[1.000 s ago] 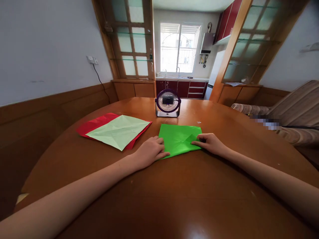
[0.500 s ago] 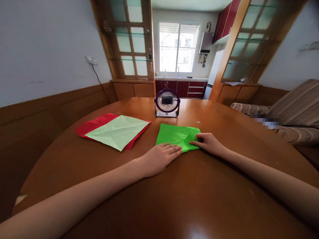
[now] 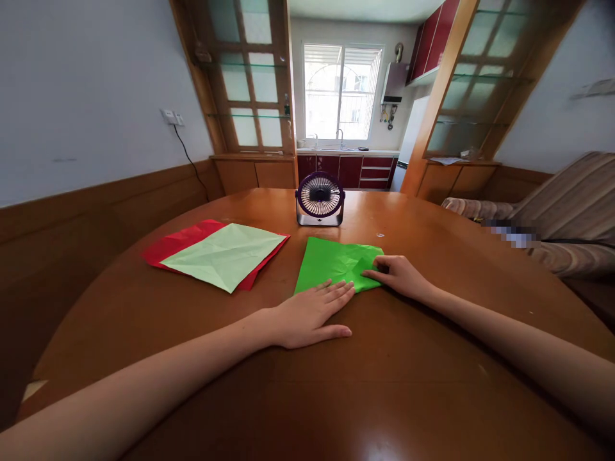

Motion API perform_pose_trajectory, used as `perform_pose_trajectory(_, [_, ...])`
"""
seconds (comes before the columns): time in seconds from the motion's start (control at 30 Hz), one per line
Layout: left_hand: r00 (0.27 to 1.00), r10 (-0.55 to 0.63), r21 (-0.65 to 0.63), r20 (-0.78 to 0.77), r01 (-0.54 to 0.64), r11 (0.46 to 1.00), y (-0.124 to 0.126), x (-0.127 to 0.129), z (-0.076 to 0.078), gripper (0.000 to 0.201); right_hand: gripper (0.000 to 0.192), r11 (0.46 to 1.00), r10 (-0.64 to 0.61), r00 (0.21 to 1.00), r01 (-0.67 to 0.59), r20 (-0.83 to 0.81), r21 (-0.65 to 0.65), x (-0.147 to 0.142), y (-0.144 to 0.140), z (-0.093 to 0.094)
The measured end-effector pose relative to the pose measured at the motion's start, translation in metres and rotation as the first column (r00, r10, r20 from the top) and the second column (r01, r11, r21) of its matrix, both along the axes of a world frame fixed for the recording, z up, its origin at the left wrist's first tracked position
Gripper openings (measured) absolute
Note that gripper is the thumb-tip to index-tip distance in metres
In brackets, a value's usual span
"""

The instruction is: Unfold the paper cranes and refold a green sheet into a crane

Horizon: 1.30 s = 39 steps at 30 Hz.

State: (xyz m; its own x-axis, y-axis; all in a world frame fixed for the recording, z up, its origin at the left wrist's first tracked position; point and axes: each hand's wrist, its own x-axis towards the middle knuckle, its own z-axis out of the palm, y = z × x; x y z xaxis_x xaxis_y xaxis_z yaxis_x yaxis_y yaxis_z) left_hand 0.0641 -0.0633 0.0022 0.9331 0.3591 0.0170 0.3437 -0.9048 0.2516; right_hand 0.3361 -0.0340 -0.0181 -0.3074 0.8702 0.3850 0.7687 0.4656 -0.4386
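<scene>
A bright green sheet of creased paper (image 3: 334, 264) lies on the round wooden table (image 3: 336, 384) in front of me. My left hand (image 3: 311, 314) rests flat on the table, fingers spread, its fingertips on the sheet's near edge. My right hand (image 3: 400, 276) presses its fingertips on the sheet's right corner. Neither hand grips anything.
A pale green sheet (image 3: 223, 254) lies on a red sheet (image 3: 180, 240) to the left. A small purple desk fan (image 3: 319, 198) stands behind the green paper. A striped sofa (image 3: 562, 218) is at the right, wood-panelled walls at the left.
My left hand has slid toward me and rightward, from the sheet's left edge to its near edge, and flattened out. The right hand has stayed on the right corner.
</scene>
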Motion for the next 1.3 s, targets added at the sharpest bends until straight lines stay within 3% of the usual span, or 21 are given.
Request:
perform_pose_trajectory(0.93, [1.000, 0.021, 0.011, -0.017, -0.021, 1.000, 0.001, -0.002, -0.005, 0.077, 0.049, 0.999, -0.037, 0.999, 0.037, 0.014, 0.002, -0.005, -0.002, 0.002])
perform_pose_trajectory(1.17, [1.000, 0.025, 0.001, -0.008, -0.025, 1.000, 0.001, -0.001, -0.003, 0.076, 0.036, 0.996, 0.016, 0.984, -0.031, -0.175, -0.084, 0.003, 0.001, -0.002])
perform_pose_trajectory(1.3, [1.000, 0.027, 0.008, -0.008, -0.026, 1.000, 0.000, -0.001, -0.004, 0.077, 0.038, 0.985, 0.040, 0.972, -0.078, -0.232, -0.156, 0.005, 0.001, -0.001])
